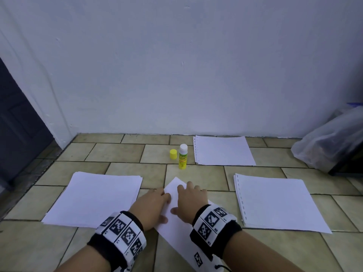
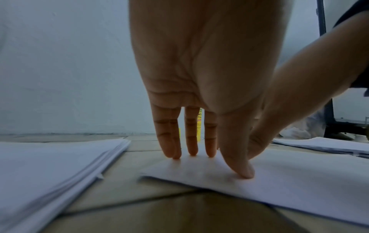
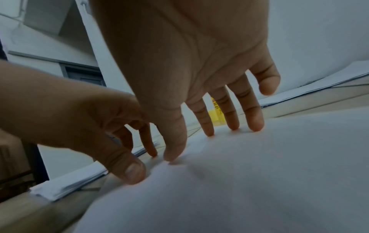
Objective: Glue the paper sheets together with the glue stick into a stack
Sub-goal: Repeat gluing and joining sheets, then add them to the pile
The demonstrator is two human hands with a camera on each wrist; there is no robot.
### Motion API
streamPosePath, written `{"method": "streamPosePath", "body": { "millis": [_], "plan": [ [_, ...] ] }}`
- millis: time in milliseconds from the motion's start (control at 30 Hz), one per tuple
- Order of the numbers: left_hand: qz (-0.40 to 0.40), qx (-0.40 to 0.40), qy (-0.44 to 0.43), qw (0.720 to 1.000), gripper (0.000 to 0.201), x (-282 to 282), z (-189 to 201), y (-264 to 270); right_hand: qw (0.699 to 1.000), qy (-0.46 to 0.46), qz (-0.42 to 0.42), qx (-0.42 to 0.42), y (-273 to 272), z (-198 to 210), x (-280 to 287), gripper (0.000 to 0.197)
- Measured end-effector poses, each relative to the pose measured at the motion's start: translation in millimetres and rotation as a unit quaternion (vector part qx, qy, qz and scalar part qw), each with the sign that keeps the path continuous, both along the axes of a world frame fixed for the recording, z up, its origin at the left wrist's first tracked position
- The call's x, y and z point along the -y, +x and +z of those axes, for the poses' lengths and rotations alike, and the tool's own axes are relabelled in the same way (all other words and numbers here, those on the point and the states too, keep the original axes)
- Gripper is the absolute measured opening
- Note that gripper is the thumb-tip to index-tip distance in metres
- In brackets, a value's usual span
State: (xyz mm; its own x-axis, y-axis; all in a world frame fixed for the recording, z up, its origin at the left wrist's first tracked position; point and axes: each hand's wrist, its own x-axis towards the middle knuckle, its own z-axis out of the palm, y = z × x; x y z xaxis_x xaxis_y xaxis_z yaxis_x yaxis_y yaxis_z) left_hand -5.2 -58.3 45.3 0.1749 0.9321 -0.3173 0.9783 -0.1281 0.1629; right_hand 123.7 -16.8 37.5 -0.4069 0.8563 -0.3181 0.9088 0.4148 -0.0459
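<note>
Both the left hand (image 1: 152, 205) and the right hand (image 1: 191, 201) press flat, fingers straight, on the middle sheet (image 1: 174, 186) on the floor, so I think the next move is reaching for the uncapped glue stick (image 1: 182, 157).

tiled floor (image 1: 125, 154) — paper stacks (image 1: 94, 199), glue stick (image 1: 182, 157)

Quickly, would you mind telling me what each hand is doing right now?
Left hand: open, straight fingers pressing on the middle paper sheet.
Right hand: open, fingers pressing flat on the same sheet.
</note>
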Motion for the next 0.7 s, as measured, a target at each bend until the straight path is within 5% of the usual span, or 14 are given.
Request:
{"method": "streamPosePath", "body": {
  "millis": [267,367,700],
  "plan": [
    [0.052,-0.016,0.007,0.998,0.051,4,-1,3,0.998,0.019,0.054,-0.011,-8,-3,1,0.043],
    [0.049,-0.067,0.031,0.996,0.068,-2,-6,1,0.998,0.018,0.055,-0.01,-11,-1,-2,0.04],
    [0.04,-0.12,-0.015,0.992,0.095,-13,-10,-11,0.993,-0.038,0.109,-0.029,-11,-2,-11,0.069]
  ]
}}
